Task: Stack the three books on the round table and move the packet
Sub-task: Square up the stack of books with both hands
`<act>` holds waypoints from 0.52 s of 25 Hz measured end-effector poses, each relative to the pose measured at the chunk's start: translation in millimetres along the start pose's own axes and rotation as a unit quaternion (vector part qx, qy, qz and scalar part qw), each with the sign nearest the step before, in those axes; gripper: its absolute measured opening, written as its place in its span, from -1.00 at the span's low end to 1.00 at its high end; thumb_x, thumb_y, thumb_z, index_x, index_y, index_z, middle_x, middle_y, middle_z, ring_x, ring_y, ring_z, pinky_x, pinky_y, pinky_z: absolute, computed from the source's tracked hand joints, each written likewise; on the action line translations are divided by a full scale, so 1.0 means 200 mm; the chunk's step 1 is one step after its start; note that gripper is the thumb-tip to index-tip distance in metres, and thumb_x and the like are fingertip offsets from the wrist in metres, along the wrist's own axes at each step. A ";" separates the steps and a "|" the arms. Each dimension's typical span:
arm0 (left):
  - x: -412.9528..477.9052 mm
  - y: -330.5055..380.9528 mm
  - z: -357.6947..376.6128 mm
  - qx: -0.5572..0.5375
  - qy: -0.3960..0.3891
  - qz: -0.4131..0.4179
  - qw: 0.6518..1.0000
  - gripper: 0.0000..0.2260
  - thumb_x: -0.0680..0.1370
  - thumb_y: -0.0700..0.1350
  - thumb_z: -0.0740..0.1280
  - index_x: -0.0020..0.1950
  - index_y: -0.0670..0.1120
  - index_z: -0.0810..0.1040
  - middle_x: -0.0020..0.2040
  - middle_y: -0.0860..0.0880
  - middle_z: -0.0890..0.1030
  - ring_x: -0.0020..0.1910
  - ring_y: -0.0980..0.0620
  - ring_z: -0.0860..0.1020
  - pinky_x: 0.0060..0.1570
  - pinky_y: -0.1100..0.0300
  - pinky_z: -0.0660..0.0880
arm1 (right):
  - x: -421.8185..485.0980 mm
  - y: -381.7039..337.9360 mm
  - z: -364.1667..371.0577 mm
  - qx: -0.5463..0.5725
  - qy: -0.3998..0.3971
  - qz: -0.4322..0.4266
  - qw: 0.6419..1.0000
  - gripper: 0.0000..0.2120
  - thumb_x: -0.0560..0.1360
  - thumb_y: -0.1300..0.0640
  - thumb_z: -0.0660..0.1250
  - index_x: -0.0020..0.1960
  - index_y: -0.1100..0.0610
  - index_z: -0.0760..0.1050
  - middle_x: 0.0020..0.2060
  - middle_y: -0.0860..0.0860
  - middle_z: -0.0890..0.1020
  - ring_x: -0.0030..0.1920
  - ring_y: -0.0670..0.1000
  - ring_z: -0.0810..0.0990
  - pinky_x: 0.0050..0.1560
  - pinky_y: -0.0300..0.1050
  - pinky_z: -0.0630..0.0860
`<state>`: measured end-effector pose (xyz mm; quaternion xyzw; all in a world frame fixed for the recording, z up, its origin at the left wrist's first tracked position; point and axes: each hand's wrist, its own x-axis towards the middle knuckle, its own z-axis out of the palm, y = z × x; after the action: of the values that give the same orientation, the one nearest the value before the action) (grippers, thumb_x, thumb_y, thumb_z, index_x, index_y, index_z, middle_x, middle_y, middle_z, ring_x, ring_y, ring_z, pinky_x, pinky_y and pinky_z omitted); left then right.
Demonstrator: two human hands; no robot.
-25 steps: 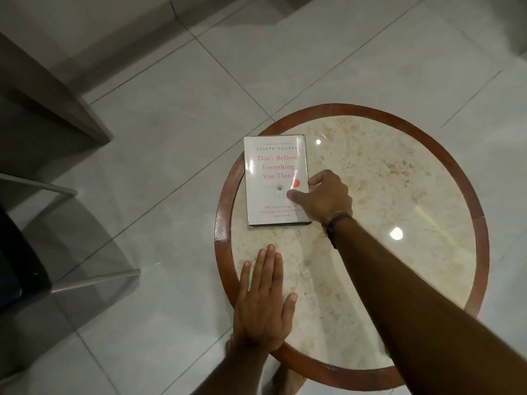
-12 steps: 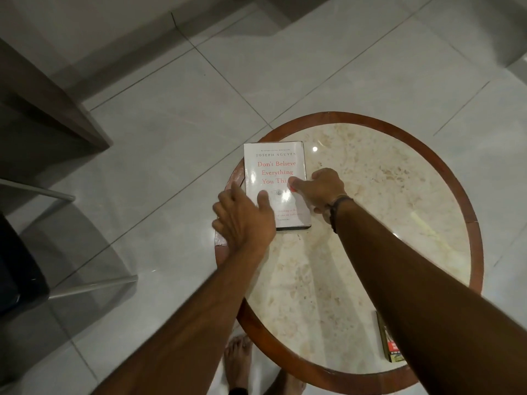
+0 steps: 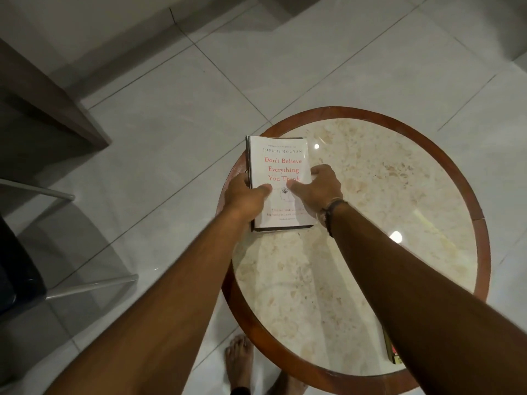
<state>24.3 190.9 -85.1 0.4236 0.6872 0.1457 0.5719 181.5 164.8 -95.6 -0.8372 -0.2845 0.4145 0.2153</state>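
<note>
The white book (image 3: 281,181) lies flat near the left edge of the round table (image 3: 482,252), left of the middle of the frame. Dark edges under it hint at more books below, but how many cannot be told. The left hand (image 3: 246,195) holds its left side and the right hand (image 3: 319,186) holds its right side, each thumb on the cover. So both hands grip the book.

It looks stiff and not heavy. The cover looks shiny, so it may slip. Holding both long sides seems best.

The table rim is very close on the left, so a push that way could tip it off. The right side of the table has lots of open room. A small packet (image 3: 392,353) peeks out at the lower right, by the right arm.
</note>
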 end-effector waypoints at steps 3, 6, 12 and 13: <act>-0.06 0.01 -0.08 -0.027 -0.074 0.040 0.996 -0.63 0.65 -0.16 0.45 0.34 0.19 0.47 0.29 0.07 0.64 0.24 -0.02 0.66 -0.29 0.28 0.59 | -0.05 0.00 -0.10 0.106 -0.045 -0.029 0.993 -0.15 0.47 0.18 0.60 0.61 0.09 0.20 0.31 0.06 0.59 0.19 0.09 0.67 0.11 0.03 0.68; -0.12 -0.04 -0.11 -0.047 -0.085 0.149 0.984 -0.49 0.64 -0.20 0.44 0.49 0.21 0.40 0.38 0.17 0.58 0.34 0.11 0.59 -0.12 0.33 0.69 | -0.13 0.01 -0.20 0.124 -0.076 -0.151 0.978 -0.33 0.49 0.21 0.57 0.52 0.10 0.37 0.26 -0.06 0.63 0.24 0.00 0.66 0.08 -0.11 0.71; -0.13 -0.07 -0.03 -0.095 -0.021 0.261 0.961 -0.43 0.63 -0.19 0.37 0.54 0.20 0.24 0.43 0.04 0.53 0.45 0.09 0.53 0.20 0.27 0.67 | -0.21 0.08 -0.14 0.161 0.002 -0.338 0.927 -0.55 0.61 0.24 0.40 0.44 0.09 0.35 0.21 -0.31 0.57 0.30 -0.23 0.59 0.20 -0.29 0.63; -0.12 -0.09 0.00 -0.078 -0.014 0.251 0.965 -0.42 0.66 -0.26 0.36 0.58 0.11 0.23 0.47 -0.03 0.51 0.48 0.02 0.51 0.27 0.13 0.68 | -0.21 0.11 -0.10 0.152 -0.007 -0.314 0.937 -0.55 0.63 0.30 0.36 0.46 0.16 0.32 0.21 -0.27 0.56 0.28 -0.30 0.57 0.17 -0.33 0.62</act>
<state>15.3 161.8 -81.7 0.5382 0.5374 0.3316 0.5582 183.0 119.6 -73.8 -0.6598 -0.4675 0.3699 0.4574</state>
